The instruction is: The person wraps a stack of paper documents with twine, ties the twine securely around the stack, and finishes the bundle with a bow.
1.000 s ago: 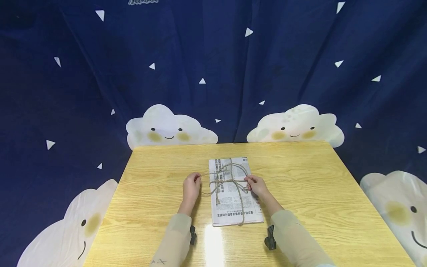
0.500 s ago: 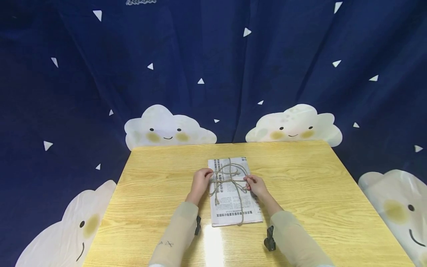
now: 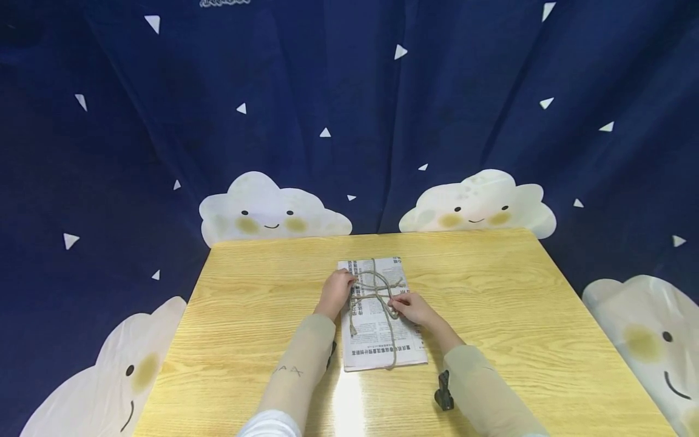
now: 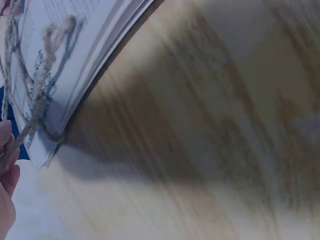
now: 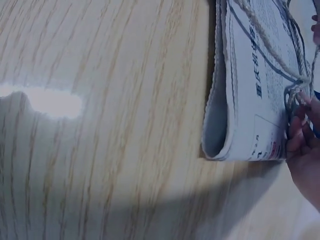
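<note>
A folded stack of newspaper [image 3: 371,349] lies flat on the table, bound crosswise by brown twine [image 3: 391,340]. The twine's strands cross near the middle of the stack, with loops and loose ends on top. My left hand [image 3: 335,294] pinches a strand of twine at the stack's upper left edge; in the left wrist view its fingertips [image 4: 6,137] show at the left border around the cord. My right hand [image 3: 414,308] pinches twine right of the crossing, and the right wrist view shows its fingers [image 5: 298,131] on a looped part. The exact knot form is too small to tell.
The wooden table [image 3: 502,315] reaches out on both sides of the newspaper. Behind it hangs a dark blue curtain [image 3: 306,79] with white triangles and smiling clouds. A black wrist device [image 3: 444,391] sits at the right forearm.
My left hand has moved right and slightly up, from beside the stack to its upper left edge. My right hand has shifted a little left and down, toward the crossing.
</note>
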Action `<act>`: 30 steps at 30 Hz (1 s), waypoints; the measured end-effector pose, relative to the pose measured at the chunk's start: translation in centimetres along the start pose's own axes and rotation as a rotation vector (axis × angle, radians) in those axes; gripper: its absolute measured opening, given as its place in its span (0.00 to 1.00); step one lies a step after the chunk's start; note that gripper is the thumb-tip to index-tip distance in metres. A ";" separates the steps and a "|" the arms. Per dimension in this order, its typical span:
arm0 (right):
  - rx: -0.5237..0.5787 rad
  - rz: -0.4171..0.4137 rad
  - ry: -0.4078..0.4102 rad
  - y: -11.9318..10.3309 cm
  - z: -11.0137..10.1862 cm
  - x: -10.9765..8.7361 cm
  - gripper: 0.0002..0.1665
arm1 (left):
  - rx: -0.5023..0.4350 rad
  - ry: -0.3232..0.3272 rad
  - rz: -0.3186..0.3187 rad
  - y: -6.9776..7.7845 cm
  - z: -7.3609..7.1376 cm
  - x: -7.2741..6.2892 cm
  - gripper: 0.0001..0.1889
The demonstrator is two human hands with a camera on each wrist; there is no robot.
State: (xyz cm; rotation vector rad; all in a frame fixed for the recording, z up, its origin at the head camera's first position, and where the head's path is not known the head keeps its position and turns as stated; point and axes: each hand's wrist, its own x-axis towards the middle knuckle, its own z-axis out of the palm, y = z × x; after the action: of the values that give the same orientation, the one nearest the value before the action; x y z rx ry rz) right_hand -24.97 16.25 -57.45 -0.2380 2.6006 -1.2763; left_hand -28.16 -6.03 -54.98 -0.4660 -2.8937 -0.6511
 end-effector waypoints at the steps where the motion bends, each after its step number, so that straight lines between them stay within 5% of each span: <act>1: -0.017 -0.017 0.001 0.0 0.0 0.1 0.13 | -0.002 0.007 -0.003 -0.1 0.1 -0.1 0.08; 6: -0.038 0.000 0.055 -0.2 -0.4 0.0 0.22 | -0.111 0.125 0.021 -0.7 0.6 -0.8 0.09; 12: -0.141 -0.069 0.231 0.0 -1.2 0.2 0.12 | -0.153 0.302 -0.001 -0.7 0.7 -2.6 0.03; 15: -0.224 -0.161 0.258 0.3 -1.2 0.7 0.15 | -0.128 0.246 -0.083 -0.3 0.6 -3.6 0.07; 21: -0.439 -0.310 0.233 0.6 -0.8 1.6 0.19 | -0.064 -0.019 -0.248 1.0 0.6 -5.0 0.16; 24: -0.509 -0.340 0.244 0.4 -0.5 1.8 0.17 | -0.038 -0.100 -0.287 1.7 0.9 -5.3 0.15; 30: -0.534 -0.289 0.256 0.0 0.2 2.0 0.12 | -0.022 -0.068 -0.317 2.3 2.0 -5.4 0.07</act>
State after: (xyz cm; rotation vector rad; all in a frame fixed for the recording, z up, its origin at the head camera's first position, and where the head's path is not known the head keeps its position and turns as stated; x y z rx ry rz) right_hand -26.79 15.63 -57.89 -0.5944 3.1833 -0.6856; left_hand -22.50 -4.64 -56.96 -0.0280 -3.0568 -0.7219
